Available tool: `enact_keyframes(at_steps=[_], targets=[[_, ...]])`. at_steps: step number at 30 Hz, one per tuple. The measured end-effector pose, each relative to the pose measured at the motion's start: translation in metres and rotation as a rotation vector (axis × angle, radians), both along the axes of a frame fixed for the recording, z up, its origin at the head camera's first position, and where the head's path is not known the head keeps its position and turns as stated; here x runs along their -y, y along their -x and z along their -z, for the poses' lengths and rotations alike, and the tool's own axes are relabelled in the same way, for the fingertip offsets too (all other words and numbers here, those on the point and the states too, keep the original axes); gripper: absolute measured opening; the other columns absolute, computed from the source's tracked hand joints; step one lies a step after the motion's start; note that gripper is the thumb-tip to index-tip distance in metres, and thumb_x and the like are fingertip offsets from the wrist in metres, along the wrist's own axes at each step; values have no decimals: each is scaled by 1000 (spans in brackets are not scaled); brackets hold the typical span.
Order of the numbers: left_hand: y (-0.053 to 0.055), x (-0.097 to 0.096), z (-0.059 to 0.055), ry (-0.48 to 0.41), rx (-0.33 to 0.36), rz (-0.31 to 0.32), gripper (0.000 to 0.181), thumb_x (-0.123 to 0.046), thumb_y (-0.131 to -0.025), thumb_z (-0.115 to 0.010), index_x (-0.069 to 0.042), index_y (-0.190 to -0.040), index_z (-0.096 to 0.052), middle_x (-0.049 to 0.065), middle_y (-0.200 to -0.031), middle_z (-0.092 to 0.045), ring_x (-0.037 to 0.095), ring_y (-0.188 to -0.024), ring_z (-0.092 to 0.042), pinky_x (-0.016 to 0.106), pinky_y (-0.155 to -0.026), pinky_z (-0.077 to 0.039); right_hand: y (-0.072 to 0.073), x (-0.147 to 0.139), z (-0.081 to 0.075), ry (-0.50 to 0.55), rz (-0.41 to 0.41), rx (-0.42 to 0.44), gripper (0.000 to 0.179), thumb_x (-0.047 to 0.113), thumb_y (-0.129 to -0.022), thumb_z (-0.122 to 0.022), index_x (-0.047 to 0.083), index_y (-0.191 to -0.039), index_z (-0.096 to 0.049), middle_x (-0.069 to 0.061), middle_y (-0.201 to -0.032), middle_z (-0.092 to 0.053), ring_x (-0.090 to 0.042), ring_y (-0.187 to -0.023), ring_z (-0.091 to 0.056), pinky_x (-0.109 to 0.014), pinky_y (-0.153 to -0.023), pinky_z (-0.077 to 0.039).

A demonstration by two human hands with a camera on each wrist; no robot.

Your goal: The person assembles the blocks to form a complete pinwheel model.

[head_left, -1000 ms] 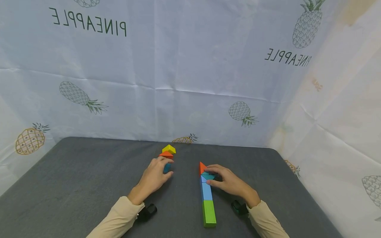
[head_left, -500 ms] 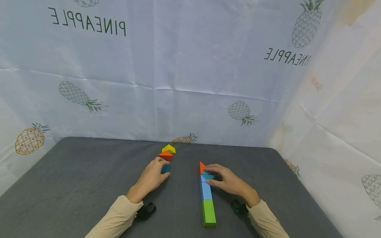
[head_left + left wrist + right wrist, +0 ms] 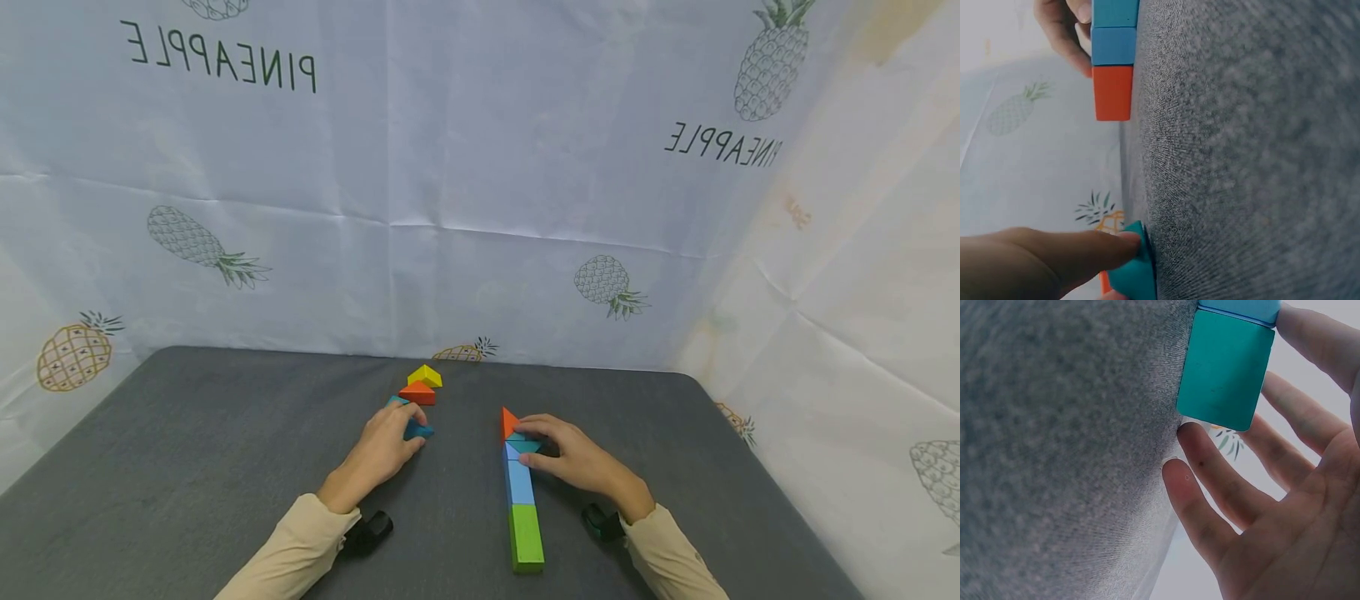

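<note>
Left hand (image 3: 375, 448) pinches a teal block (image 3: 1132, 276); right hand (image 3: 577, 460), half-spread, merely touching the row (image 3: 521, 483), could nudge it askew.

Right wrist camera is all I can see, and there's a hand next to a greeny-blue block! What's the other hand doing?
Observer: The left hand is pinching a different teal block.
Operator: Cool! Which block is closest to the bottom in the head picture?
Observer: A green block.
Operator: And which one is farthest back?
Observer: A yellow block, just behind a red one.
</note>
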State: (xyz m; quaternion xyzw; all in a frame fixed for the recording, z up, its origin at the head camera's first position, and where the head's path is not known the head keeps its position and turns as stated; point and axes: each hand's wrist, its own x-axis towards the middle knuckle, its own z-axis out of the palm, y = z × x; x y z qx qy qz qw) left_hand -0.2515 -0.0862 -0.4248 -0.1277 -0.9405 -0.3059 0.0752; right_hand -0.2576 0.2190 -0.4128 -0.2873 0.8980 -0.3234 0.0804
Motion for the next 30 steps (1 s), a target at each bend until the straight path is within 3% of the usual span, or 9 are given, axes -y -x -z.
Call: enact_keyframes(at_steps=[6,11,17,30], targets=[[-1,-1,-3,-30,51,14,18,-4,-88,-72,-5,-105,-70,11,-109,-68,27,-102,-62,49,-87,-52,0,0,0,6,-4,7,55,37,-95,-66,10,-141,-54,-9,-143,-53,-27,-125,-57,-51,-104,-47],[-2,-1,-5,-63,94,23,22,-4,-91,-69,-4,-113,-70,12,-112,-70,21,-81,-59,40,-72,-51,0,0,0,11,-3,12,55,37,-95,-66,10,-141,-54,-9,-143,-53,-27,-126,-57,-52,-104,-47],[-1,-1,-5,-84,49,50,25,-5,-94,-65,-1,-118,-69,13,-119,-71,25,-97,-67,45,-85,-55,0,0,0,14,0,16,55,37,-95,-66,10,-141,-54,-9,-143,-54,-27,-126,-56,-52,-104,-46],[1,0,-2,-107,32,49,25,-7,-93,-67,-8,-117,-71,8,-112,-73,13,-82,-62,34,-71,-53,0,0,1,14,-8,13,54,37,-96,-65,10,-142,-53,-9,-143,-53,-26,-124,-57,-50,-103,-48]])
